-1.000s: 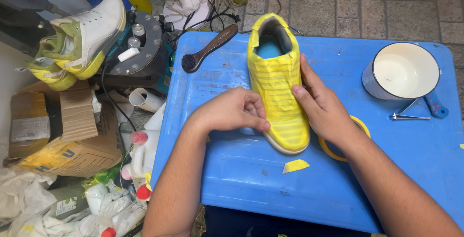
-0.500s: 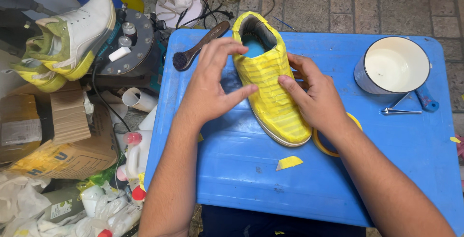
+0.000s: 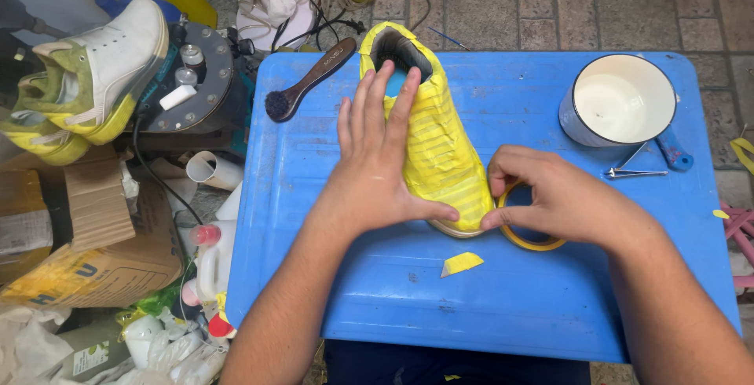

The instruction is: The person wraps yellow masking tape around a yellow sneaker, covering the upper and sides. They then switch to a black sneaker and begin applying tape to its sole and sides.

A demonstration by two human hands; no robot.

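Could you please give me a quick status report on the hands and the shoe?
Left hand flat on taped yellow shoe. Right hand at its toe, over tape roll. Nothing in the way.

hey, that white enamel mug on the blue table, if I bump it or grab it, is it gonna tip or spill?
The mug looks wide and squat, so it probably resists tipping. It seems to hold white liquid near the rim, so a shove could slosh it over. Its handle points toward the nearby right hand, likely an easy grab, though enamel may chip if knocked off the table.
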